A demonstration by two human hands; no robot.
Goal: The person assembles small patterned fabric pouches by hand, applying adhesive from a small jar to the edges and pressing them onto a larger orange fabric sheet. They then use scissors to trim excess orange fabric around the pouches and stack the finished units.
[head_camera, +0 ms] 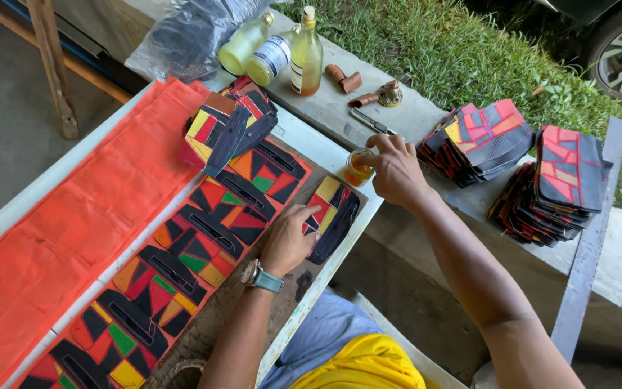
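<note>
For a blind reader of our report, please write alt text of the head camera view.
A person's left hand presses a multicoloured patchwork piece on a work table, while the right hand reaches into a small jar of amber liquid. More patchwork pieces lie in a row beside orange fabric.

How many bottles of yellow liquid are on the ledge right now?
3, all at the ledge's far end beside the plastic bag: one lying at left, one lying in the middle, one upright at right. The bag may hide more.
</note>
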